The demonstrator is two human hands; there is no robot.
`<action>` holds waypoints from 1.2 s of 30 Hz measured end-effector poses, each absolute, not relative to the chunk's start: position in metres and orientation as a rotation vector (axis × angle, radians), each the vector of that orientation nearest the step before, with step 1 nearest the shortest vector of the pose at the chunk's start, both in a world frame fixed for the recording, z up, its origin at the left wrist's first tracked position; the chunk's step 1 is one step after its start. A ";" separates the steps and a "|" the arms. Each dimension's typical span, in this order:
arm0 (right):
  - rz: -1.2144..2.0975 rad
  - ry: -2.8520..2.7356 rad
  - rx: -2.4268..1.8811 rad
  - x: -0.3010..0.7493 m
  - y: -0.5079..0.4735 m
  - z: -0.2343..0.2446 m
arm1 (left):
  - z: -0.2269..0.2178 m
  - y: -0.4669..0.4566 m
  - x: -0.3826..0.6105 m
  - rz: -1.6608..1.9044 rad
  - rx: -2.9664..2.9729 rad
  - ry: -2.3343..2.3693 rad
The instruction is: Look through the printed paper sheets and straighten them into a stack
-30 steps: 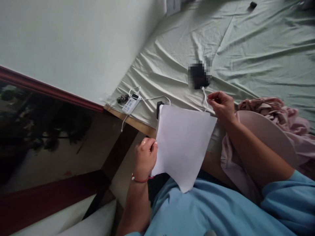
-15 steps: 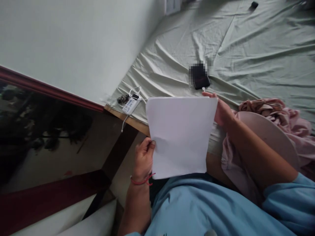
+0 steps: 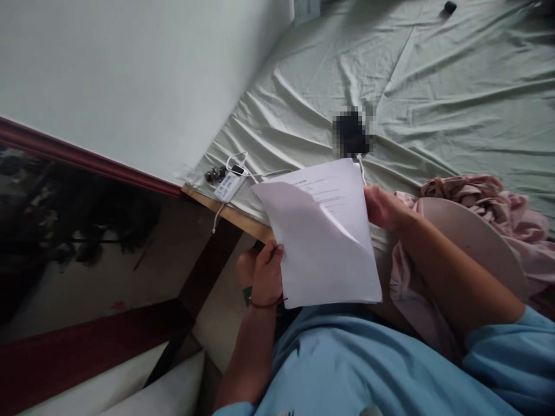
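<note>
The person holds white sheets of paper (image 3: 321, 242) in front of their body, over their lap and the edge of the bed. The paper is thin, smooth and bendy. The top sheet curls over at its upper left corner, and a second sheet behind it shows small lines of print near the top.

The left hand (image 3: 265, 277) pinches the left edge of the paper, fingers curled in front. A thin red string goes around that wrist. The right hand (image 3: 384, 208) holds the right edge, and most of its fingers hide behind the sheet.

The bed has a pale green sheet (image 3: 433, 86) with lots of soft wrinkles. A dark phone (image 3: 350, 136), blurred into squares, lies on it just past the paper, with a white cable (image 3: 361, 167) plugged in. Near the wooden bed edge (image 3: 225, 211) lies a small white power bank (image 3: 229, 185). A crumpled pink cloth (image 3: 485, 196) sits by the right arm. The person wears a light blue top (image 3: 368, 370).

Half a second ago the paper was flat and plain white, and the right hand held its top corner. Now the sheets are tilted and spread apart, the print shows, and the right hand is lower on the side.
</note>
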State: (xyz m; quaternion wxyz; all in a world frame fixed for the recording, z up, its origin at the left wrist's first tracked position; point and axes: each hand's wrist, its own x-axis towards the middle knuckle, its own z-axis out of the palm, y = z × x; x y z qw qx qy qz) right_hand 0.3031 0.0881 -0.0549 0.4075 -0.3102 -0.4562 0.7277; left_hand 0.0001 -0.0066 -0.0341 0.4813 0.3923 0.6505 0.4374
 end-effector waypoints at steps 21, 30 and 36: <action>1.937 -1.037 -1.007 0.298 0.081 -0.058 | -0.047 0.008 0.022 1.188 0.584 1.182; 2.007 -0.949 -0.917 0.291 0.077 -0.061 | -0.051 0.014 0.014 1.088 0.551 1.265; 1.968 -0.855 -0.991 0.284 0.077 -0.064 | -0.052 0.017 0.022 1.170 0.530 1.193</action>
